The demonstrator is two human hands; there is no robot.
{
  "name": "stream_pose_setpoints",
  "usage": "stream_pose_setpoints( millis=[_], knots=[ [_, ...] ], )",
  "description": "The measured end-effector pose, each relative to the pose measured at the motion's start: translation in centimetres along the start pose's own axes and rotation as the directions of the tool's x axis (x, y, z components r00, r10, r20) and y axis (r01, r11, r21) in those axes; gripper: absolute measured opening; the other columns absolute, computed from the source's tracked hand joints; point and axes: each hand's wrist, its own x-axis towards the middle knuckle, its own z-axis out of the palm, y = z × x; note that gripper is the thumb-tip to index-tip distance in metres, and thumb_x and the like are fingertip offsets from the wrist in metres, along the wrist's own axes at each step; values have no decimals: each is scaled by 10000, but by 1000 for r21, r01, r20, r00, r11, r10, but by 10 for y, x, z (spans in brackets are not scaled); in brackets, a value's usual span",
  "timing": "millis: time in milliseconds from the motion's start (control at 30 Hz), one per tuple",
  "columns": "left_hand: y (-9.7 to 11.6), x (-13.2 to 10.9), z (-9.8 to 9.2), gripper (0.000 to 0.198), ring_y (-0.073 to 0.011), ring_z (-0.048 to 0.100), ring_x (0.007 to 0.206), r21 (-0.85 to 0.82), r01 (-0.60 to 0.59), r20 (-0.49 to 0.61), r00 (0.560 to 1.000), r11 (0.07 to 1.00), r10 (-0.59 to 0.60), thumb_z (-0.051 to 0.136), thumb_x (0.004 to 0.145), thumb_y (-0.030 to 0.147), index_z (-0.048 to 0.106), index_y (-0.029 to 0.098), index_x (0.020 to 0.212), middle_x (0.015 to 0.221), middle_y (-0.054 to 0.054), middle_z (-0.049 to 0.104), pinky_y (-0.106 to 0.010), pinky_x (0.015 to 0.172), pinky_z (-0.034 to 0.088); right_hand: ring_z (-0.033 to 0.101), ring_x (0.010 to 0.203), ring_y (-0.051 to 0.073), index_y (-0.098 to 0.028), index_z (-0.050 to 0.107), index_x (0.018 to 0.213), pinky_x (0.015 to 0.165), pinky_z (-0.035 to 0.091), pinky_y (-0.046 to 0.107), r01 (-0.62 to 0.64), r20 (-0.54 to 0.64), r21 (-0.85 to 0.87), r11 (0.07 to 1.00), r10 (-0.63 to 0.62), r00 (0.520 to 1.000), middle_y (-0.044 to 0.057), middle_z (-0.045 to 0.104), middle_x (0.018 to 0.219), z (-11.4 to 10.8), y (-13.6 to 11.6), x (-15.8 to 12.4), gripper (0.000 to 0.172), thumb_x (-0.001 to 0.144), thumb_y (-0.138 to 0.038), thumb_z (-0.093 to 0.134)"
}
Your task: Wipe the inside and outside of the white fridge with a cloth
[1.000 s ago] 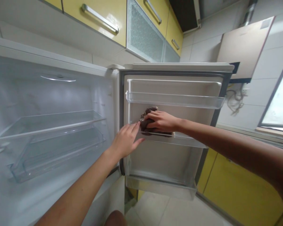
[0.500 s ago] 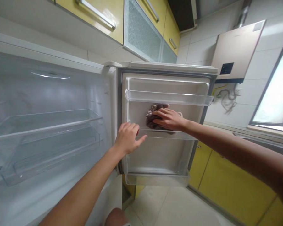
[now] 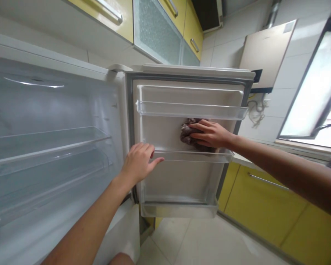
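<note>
Above the clear plastic door shelf (image 3: 193, 157), your right hand (image 3: 209, 134) clasps a bunched grey-brown cloth (image 3: 187, 134), likely soft and light, best palmed centrally; your half-open left hand (image 3: 138, 159) looks empty.

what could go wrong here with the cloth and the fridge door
1. The cloth is bunched under the right grip just above the middle rack, so it might snag and jolt that rack.
2. The door stands open, and a push there, away from the hinge side, could swing it.
3. The left grip is at the rack's hinge-side end; fingers might get knocked if the door moves.
</note>
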Motion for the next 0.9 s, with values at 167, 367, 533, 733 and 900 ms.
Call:
stream_pose_setpoints(
  millis=[167, 367, 533, 733, 900],
  knots=[
    [2, 1, 3, 428, -283, 610, 870, 25, -7, -6, 1000, 1000, 7, 673, 983, 614, 515, 257, 807, 833, -38, 651, -433, 867, 455, 629, 1154, 251, -200, 787, 1217, 981, 527, 379, -309, 297, 298, 903, 220, 929, 129, 677, 1340, -28, 6, -44, 346, 1052, -421, 579],
    [2, 0, 6, 420, -298, 618, 877, -14, 25, -38, 999, 1000, -26, 733, 950, 588, 533, 256, 790, 825, -43, 654, -437, 833, 462, 674, 882, 194, -195, 817, 1143, 740, 491, 257, -735, 731, 498, 460, 233, 641, 67, 752, 1030, -23, -12, 21, 426, 945, -537, 656],
    [1, -5, 1, 332, -313, 639, 952, -47, 36, -14, 999, 998, -37, 756, 947, 531, 594, 241, 939, 940, -64, 695, -439, 857, 478, 630, 849, 171, -152, 805, 1103, 719, 453, 229, -639, 633, 723, 261, 118, 765, 32, 726, 946, 9, -49, 105, 433, 898, -509, 672],
    [-10, -10, -9, 356, -313, 625, 962, -23, 37, 33, 999, 999, -36, 717, 964, 548, 536, 244, 922, 985, -92, 669, -415, 804, 457, 586, 798, 150, -123, 777, 1012, 716, 441, 228, -538, 536, 814, 219, 70, 841, 20, 685, 883, 32, -68, 140, 415, 895, -505, 663],
    [-23, -14, -12, 468, -261, 573, 857, -129, 6, 68, 998, 992, 3, 661, 977, 645, 474, 257, 792, 846, -34, 616, -385, 754, 415, 649, 926, 177, -139, 779, 1027, 819, 494, 231, -593, 602, 781, 197, 19, 799, 47, 724, 1024, 2, -55, 100, 448, 904, -562, 699]
  ],
)
